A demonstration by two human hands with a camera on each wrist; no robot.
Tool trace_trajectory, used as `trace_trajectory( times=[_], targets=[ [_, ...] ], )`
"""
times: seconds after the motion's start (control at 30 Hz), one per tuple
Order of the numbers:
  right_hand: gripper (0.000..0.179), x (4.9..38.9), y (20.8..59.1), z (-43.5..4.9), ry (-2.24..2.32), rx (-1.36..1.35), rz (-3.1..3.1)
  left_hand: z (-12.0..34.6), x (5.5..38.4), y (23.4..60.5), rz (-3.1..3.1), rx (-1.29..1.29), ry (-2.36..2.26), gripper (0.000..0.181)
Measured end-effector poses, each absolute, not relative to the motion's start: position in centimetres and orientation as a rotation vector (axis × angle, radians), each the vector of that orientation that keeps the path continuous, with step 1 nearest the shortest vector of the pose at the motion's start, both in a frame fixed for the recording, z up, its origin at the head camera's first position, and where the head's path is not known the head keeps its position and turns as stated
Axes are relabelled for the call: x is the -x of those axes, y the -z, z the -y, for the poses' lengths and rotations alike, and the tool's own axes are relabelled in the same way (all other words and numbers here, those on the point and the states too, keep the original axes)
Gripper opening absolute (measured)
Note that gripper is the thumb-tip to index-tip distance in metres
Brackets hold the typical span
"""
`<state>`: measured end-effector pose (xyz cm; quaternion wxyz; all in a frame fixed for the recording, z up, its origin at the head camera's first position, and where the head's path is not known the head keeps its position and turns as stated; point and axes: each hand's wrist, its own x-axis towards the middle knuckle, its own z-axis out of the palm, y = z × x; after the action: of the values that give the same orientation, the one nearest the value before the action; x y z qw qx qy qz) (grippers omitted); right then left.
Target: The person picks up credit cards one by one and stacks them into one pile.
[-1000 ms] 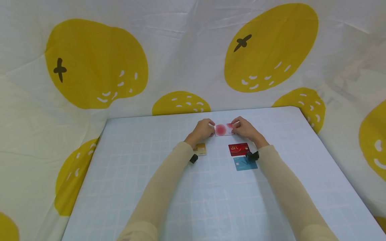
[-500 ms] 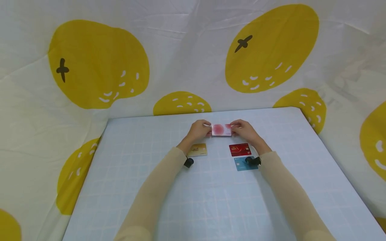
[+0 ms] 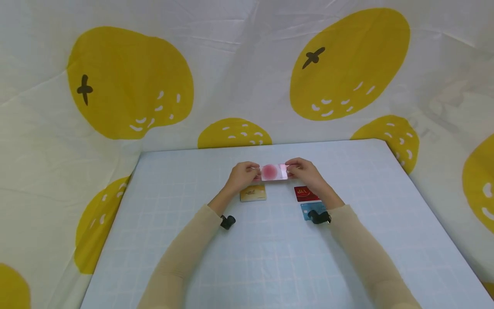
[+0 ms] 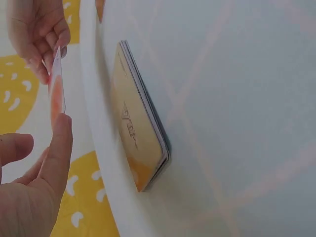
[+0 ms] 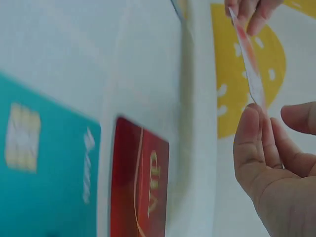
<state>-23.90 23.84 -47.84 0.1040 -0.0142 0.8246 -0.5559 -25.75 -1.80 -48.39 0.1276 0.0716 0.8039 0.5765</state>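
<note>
Both hands pinch a white and pink card [image 3: 269,172] with a round red blot, raised above the table. My left hand [image 3: 240,177] holds its left end and my right hand [image 3: 305,174] its right end. In the left wrist view the card [image 4: 56,94] is almost edge-on, a little tilted. Just below it in the head view lies a stack of cards with a gold one [image 3: 253,194] on top. Near my right wrist, a red VIP card [image 3: 305,194] lies behind a teal card [image 3: 308,207] with a chip; the wrist and its camera partly cover both.
A pale blue checked cloth covers the table [image 3: 247,257]. Behind it hangs a white curtain [image 3: 239,77] printed with yellow fruit. Small black cameras [image 3: 227,222] are worn at both wrists.
Both hands have brought the pink card leftward and slightly nearer, its face now catching more light. The gold stack shows more fully, while the right wrist covers more of the red card.
</note>
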Motion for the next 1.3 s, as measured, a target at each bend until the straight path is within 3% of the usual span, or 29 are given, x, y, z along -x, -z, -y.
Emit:
trace_trajectory(
  times=[0.47, 1.3],
  targets=[
    [0.033, 22.0, 48.4, -20.2, 1.697, 0.191, -2.338, 5.6, 22.6, 48.4, -2.357, -0.154, -1.697, 0.029],
    [0.03, 21.4, 50.9, -17.8, 1.516, 0.193, -2.302, 8.3, 20.9, 50.1, -2.608, -0.137, -1.286, 0.033]
  ],
)
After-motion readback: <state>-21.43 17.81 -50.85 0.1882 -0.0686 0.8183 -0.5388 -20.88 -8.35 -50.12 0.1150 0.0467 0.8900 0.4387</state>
